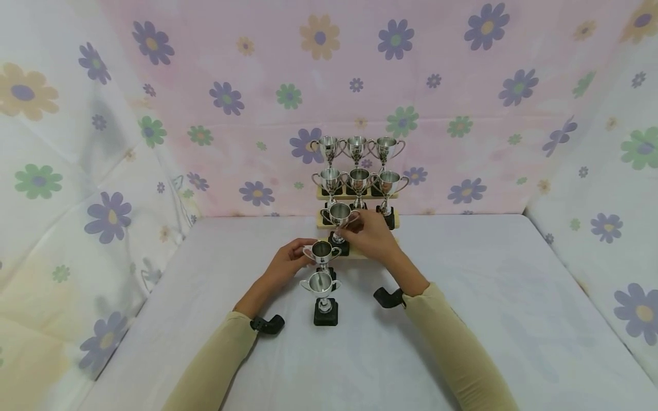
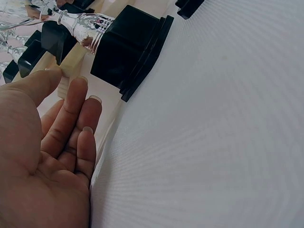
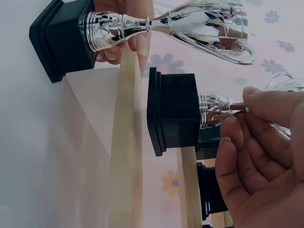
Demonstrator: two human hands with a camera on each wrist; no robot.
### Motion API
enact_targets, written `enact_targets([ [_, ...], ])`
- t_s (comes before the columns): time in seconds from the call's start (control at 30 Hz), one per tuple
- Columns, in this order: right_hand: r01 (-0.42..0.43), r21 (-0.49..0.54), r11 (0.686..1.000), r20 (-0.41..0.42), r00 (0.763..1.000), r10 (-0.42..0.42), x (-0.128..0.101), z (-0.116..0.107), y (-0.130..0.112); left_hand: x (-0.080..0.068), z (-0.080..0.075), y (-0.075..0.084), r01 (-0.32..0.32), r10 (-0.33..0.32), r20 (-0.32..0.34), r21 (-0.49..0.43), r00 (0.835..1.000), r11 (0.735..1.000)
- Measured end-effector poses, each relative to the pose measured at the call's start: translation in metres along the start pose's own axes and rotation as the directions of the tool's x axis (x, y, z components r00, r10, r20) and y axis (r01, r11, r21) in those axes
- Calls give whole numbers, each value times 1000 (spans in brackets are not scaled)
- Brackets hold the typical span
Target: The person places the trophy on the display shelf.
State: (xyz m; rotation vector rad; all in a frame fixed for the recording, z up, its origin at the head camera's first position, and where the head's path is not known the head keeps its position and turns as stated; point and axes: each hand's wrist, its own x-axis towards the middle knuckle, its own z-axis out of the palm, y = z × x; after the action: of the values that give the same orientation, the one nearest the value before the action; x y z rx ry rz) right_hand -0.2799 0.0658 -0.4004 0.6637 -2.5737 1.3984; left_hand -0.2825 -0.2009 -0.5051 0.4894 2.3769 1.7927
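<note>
1. Clearly, we see both arms in tan sleeves reaching forward over the white table [image 1: 488, 297], forearms angled inward toward the middle.
2. Our left hand [image 1: 285, 264] curls its fingers round the bowl of a small silver trophy [image 1: 321, 251], which stands just in front of the wooden stepped stand [image 1: 354, 197]; the left wrist view shows the fingers [image 2: 71, 114] loosely bent beside the trophy's black base.
3. Our right hand [image 1: 371, 234] reaches further in and pinches the stem of a second trophy [image 1: 340, 215] on the stand's lowest step, thumb above, fingers [image 3: 247, 156] curled below.
4. A third trophy [image 1: 323, 294] stands untouched on the table, just nearer to us than the left hand.
5. Six more cups fill the upper steps.
</note>
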Motion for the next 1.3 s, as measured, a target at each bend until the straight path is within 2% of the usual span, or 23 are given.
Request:
enact_targets([
  [0.37, -45, -5, 999, 12, 999, 45, 3, 10, 2, 1, 2, -3, 2, -2, 2, -14, 1000, 1000],
  [0.9, 7, 22, 1000, -7, 1000, -7, 6, 16, 6, 0, 1, -1, 2, -2, 4, -19, 1000, 1000],
  [1.3, 85, 1, 996, -69, 994, -84, 7, 23, 13, 0, 0, -1, -19, 19, 1, 2, 1000, 1000],
])
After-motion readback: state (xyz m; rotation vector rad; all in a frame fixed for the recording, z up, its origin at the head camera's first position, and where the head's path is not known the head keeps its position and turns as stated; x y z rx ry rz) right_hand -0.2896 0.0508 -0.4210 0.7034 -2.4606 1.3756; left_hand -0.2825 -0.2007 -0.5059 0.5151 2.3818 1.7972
